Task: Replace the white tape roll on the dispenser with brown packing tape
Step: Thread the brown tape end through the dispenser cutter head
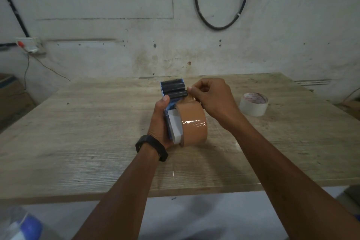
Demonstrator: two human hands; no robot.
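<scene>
The left hand [161, 122] is wrapped around the side of the tape dispenser [171, 103] and holds it up above the surface [97, 122]. Its thumb lies on the blue frame. The right hand [212, 97] is curled, and its fingertips are pinched together just beside the black roller at the top of the dispenser. They seem to pinch the loose end of the brown tape, but that bit is too small to see well.

The brown packing tape [194, 124] is a wide, round roll. It sits on the dispenser's white wheel, and it is smooth and shiny, with a bright streak of light on it. The dispenser has a blue frame, black rollers and a row of small metal teeth at the far end.

The white tape roll [253, 104] lies flat on the surface, well apart from the hands, off to the right. There is red writing inside its ring, but it is too blurry to read.

The surface is pale wood with fine lines and some dark spots. A black watch [152, 147] is on the left wrist.
</scene>
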